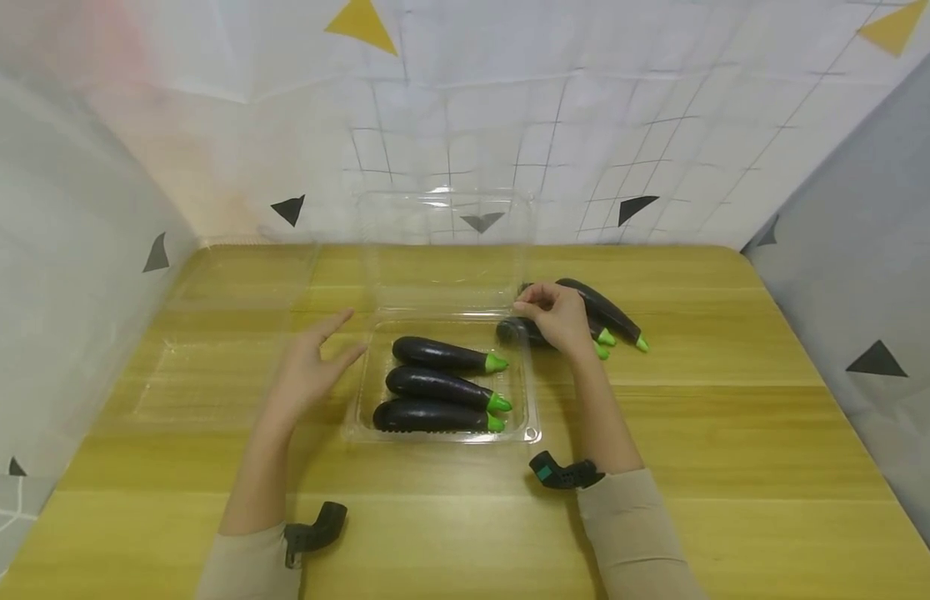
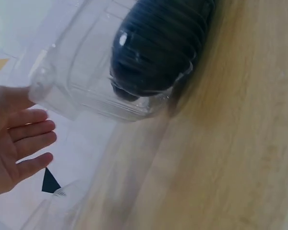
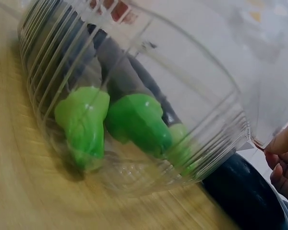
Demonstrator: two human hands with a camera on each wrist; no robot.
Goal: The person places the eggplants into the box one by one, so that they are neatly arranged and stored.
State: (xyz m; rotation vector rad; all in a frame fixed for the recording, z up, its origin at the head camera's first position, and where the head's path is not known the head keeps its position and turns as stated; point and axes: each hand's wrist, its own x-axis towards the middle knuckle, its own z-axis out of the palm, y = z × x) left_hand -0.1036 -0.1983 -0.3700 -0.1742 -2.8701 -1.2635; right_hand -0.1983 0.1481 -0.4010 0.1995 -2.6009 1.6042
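Three dark eggplants with green stem ends lie side by side in the base of a clear plastic clamshell container. Its lid stands raised at the back. My left hand is at the container's left side, fingers spread and straight; in the left wrist view the thumb of this hand overlaps the container's corner. At the back right corner, by the hinge, my right hand pinches the plastic edge between thumb and fingers, as the right wrist view also shows.
Three loose eggplants lie on the wooden table to the right, partly behind the right hand. Another clear container sits open at the left. White and grey sheets enclose the back and sides.
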